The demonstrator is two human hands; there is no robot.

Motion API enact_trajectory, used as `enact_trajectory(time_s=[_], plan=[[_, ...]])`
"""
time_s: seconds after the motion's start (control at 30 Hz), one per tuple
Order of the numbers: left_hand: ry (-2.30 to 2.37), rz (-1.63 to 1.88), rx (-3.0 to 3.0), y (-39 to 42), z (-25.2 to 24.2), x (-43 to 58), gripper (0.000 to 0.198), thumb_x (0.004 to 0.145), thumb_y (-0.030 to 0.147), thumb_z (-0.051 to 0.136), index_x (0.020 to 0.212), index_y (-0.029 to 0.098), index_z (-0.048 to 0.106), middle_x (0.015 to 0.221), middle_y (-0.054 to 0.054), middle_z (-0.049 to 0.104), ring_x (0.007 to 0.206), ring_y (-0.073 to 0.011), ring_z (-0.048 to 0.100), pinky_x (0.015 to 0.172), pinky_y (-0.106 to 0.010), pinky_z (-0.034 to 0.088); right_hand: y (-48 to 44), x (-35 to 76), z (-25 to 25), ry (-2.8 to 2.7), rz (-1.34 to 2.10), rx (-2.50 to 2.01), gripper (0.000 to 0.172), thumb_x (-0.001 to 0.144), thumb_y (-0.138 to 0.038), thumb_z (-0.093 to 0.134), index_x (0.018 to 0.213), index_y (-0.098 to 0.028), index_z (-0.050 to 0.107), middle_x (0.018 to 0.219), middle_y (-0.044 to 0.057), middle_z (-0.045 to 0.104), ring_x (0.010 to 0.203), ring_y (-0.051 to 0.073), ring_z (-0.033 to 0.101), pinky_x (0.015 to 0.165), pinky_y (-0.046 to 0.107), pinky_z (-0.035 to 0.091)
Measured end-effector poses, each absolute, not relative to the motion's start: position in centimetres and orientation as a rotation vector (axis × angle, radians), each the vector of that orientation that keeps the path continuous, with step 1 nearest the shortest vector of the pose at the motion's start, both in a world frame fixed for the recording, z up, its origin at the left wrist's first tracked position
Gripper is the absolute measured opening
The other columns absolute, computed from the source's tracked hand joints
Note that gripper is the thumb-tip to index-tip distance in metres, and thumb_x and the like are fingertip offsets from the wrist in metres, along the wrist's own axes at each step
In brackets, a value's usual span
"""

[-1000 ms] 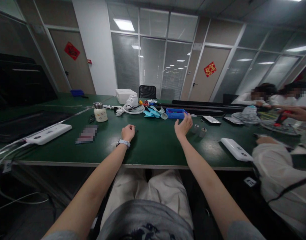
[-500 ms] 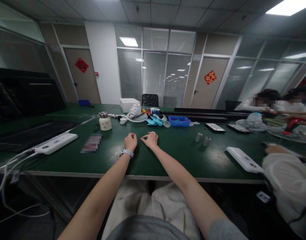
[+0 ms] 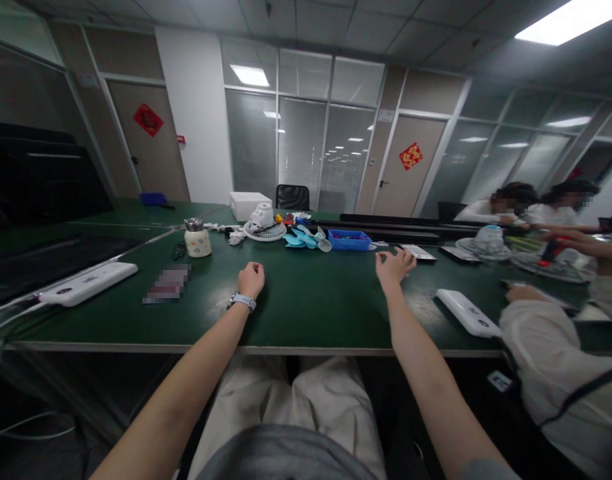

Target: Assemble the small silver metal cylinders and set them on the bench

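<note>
Above the green table (image 3: 311, 313), my left hand (image 3: 251, 279), with a watch on its wrist, is closed with its fingers curled; whatever they may hold is hidden. My right hand (image 3: 395, 268) reaches out to the right with thumb and fingers apart. It covers the spot where two small grey metal cylinders stood, so I cannot see them or tell whether it touches one. Beyond it lies a flat pale device (image 3: 419, 253). A blue tray (image 3: 350, 241) sits to its far left, beside light-blue fan blades (image 3: 306, 239).
A cream bottle (image 3: 198, 241), a white fan grille with its base (image 3: 264, 230) and a white box (image 3: 250, 205) stand at the back left. Long white devices with cables lie left (image 3: 89, 283) and right (image 3: 467, 312). At the right, a co-worker's sleeve (image 3: 541, 340) rests along the table.
My right hand has moved away from my left, rightward to the metal cylinders, its fingers spreading. My left hand stays near its place, closed. The view has turned slightly to the right.
</note>
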State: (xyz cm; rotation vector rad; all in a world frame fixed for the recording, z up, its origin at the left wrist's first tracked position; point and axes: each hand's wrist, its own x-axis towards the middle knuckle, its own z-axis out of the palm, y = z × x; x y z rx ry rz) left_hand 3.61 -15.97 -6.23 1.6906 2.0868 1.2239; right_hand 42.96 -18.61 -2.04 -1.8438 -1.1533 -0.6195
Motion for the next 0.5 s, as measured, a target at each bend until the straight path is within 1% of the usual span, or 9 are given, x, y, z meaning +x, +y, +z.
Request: enact_trajectory(time_s=[0.1, 0.27, 0.5], plan=[[2.087, 1.213, 1.688, -16.2, -6.1, 3.6, 0.027, 0.09, 0.034, 0.045, 0.103, 0.021, 0.065, 0.101, -0.011, 0.072, 0.097, -0.0251, 0.065, 0.081, -0.032, 0.047, -19.1, 46.2, -2.8, -1.004, -0.589, -1.944, 0.021, 0.083, -0.03, 0.057, 0.086, -0.018, 0.074, 0.125, 0.015, 0.054, 0.128, 0.03, 0.03, 0.107, 0.056, 0.012], [2.093, 1.217, 1.673, -16.2, -6.2, 3.6, 0.027, 0.09, 0.035, 0.045, 0.104, 0.021, 0.064, 0.101, -0.011, 0.072, 0.097, -0.0252, 0.065, 0.08, -0.032, 0.047, -18.8, 47.0, -3.6, -0.974, -0.528, -1.986, 0.02, 0.082, -0.03, 0.058, 0.083, -0.018, 0.074, 0.118, 0.015, 0.056, 0.121, 0.031, 0.033, 0.105, 0.057, 0.014], [2.096, 1.225, 1.685, -16.0, -6.4, 3.5, 0.026, 0.09, 0.035, 0.045, 0.103, 0.021, 0.063, 0.1, -0.011, 0.071, 0.097, -0.025, 0.065, 0.08, -0.032, 0.046, -18.5, 47.0, -3.8, -0.989, -0.458, -2.031, 0.019, 0.083, -0.03, 0.058, 0.087, -0.019, 0.074, 0.116, 0.015, 0.058, 0.119, 0.031, 0.037, 0.103, 0.055, 0.02]])
